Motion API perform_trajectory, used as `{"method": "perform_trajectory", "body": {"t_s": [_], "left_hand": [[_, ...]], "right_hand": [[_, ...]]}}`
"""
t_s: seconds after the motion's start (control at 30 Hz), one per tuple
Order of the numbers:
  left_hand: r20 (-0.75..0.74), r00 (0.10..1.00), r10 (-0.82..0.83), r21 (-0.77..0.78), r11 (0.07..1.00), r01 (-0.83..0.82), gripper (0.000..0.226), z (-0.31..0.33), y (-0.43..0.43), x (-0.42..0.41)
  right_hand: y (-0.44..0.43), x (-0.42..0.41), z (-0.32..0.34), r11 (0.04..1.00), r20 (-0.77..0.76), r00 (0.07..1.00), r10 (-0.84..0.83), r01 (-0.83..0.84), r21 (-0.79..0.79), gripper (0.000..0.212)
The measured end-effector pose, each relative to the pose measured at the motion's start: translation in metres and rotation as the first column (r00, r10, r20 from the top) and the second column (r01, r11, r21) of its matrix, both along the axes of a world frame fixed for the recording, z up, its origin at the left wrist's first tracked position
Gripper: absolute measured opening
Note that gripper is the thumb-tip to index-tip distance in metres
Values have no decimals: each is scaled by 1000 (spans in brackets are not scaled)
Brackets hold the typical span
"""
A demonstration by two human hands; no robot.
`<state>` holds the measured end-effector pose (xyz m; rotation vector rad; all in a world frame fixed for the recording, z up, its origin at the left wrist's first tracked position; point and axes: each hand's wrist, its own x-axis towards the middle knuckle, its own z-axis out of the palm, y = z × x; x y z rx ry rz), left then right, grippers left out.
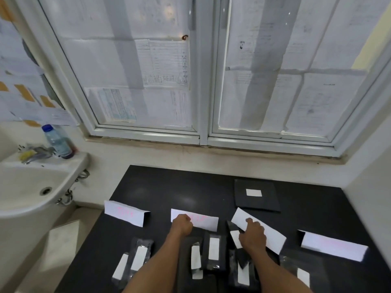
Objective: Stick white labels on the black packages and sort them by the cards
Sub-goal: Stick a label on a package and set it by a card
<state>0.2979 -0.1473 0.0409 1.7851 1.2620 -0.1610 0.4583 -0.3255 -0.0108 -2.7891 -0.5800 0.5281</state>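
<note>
A papered-over window (127, 60) fills the upper half of the frame. Below it, a black table (169, 187) takes up the lower middle and right, with a white sink (25, 187) at the left edge.

Toward the back of the table, right of centre, lies a flat black package (257, 205) with a small white label (254, 192) stuck on it.

Four folded white cards cross the middle of the table: the left card (124, 213), the middle card (203, 222), the third card (273, 237), which is skewed diagonally, and the far right card (332, 246). The pink writing on them is too blurred to read.

Along the bottom edge sit the smaller black packages, each with a white label. The left package (140, 256) is below the left card, the centre package (213, 250) is just under the middle card, and the right package (302, 269) is in the lower right. More lie between the two forearms.

The left hand (183, 226) is a closed fist at the middle card's lower left corner (whether it pinches the card I cannot tell). The right hand (252, 234) has its fingers curled over the third card's near edge, gripping it.

A blue-capped bottle (57, 142) stands on the sink rim beside the tap (36, 154).
</note>
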Motion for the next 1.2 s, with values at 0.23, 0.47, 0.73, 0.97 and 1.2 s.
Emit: {"method": "perform_trajectory", "body": {"t_s": [0.23,0.47,0.73,0.97,1.2], "left_hand": [[-2,1000,-15,-8,1000,15,39,-9,-1,-4],[2,999,-41,-44,998,41,41,-9,-10,3],[-15,1000,4,-35,999,-4,40,-18,2,6],[-14,1000,5,-45,999,-6,39,-24,2,28],[-18,999,27,-38,999,-28,37,-26,4,41]], "right_hand": [[-8,-13,-11,1000,41,999,-3,2,19,33],[-12,-18,-14,999,113,992,51,-49,-18,30],[-19,7,-18,983,95,995,33,-15,-182,52],[-25,21,-30,952,153,974,166,-117,-284,60],[-26,45,-42,896,201,935,291,-193,-400,58]]}}
